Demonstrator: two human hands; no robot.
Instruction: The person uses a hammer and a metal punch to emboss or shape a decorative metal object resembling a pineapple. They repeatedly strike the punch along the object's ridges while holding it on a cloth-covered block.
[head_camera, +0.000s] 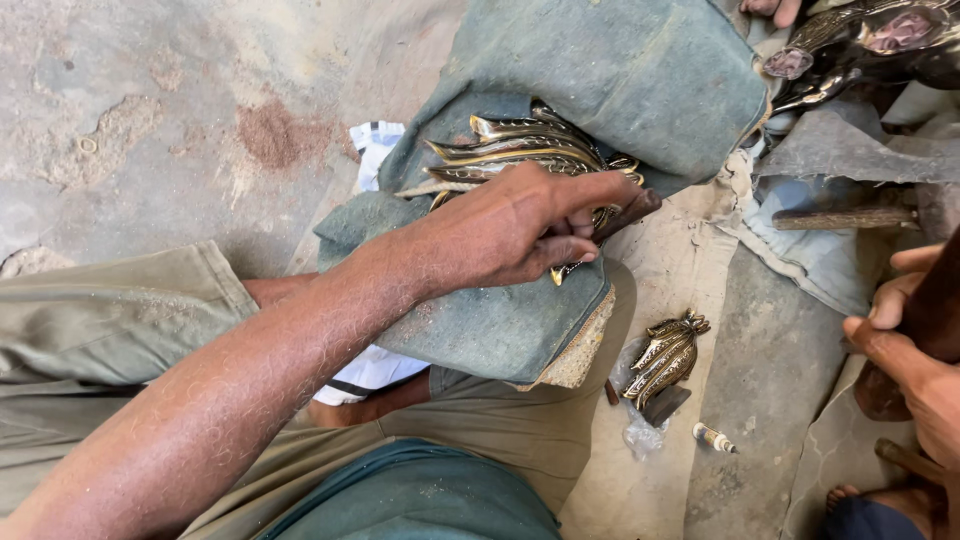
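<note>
The left hand (520, 225) reaches across from the lower left, its grip closed with the fingers curled in and pressed together on a brass ornament (515, 150) and a dark wooden handle (630, 212) that pokes out past the knuckles. The thumb lies along the top, pointing right. The right hand (915, 345) shows only in part at the right edge; its fingers are wrapped around a dark brown rounded piece (940, 300), clamped on it.

The brass ornament lies on a dusty grey-blue cloth (620, 70) draped over the person's knee, just under and beyond the left hand. It is made of long, curved, pointed leaves fanned out side by side, golden along the edges and dark with fine engraved lines between them. Its lower tip peeks out below the curled fingers.

A smaller brass piece (665, 355) of similar ribbed shape lies on the floor (150, 120) near the knee, well apart from both hands, with a small white tube (714, 437) just beside it. Another dark engraved metal object (860, 45) sits at the top right.
</note>
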